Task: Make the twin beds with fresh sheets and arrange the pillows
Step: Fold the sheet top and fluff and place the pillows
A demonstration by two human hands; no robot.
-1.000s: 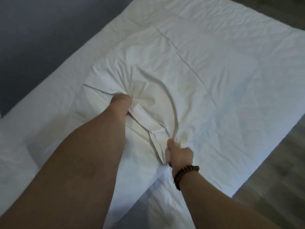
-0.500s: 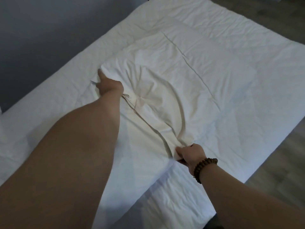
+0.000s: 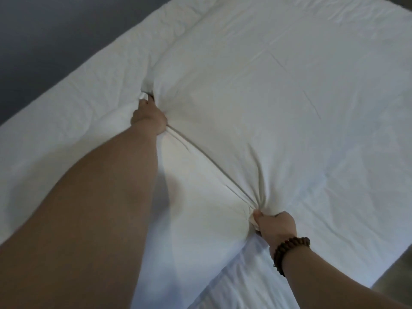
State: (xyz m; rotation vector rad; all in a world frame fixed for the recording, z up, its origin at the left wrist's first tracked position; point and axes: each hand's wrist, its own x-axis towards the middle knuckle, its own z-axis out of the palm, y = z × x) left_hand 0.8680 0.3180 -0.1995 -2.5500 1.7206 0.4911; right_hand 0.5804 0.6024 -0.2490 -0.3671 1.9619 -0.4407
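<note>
- The left arm [image 3: 93, 219] fills the near-left corner, bare and stretched almost straight, reaching up and away across the bed.
- The right forearm comes in from the lower right at a slant, with a dark beaded bracelet [image 3: 291, 249] round the wrist.
- The right hand [image 3: 275, 226] sits just ahead of the bracelet, knuckles up. Its fingers [image 3: 281, 216] are clenched on a bunched corner of the white sheet [image 3: 256, 112], and the thumb pins the cloth from the side.
- Gathers fan out from that grip, and one taut crease [image 3: 200, 155] runs in a line from it to the other hand.
- The left hand [image 3: 148, 118] lies farther off and to the left, wrist straight. Its fingers are curled into the sheet's other near corner — mostly buried in the fabric, with a small tuft of cloth poking out past them.
- The sheet lies on top of the bed [image 3: 66, 112], spread away from both hands toward the far right, smooth but for a few faint fold lines.
- Beyond the bed's left edge stands a grey wall [image 3: 55, 30]; a strip of floor [image 3: 396, 277] shows at the right edge.
</note>
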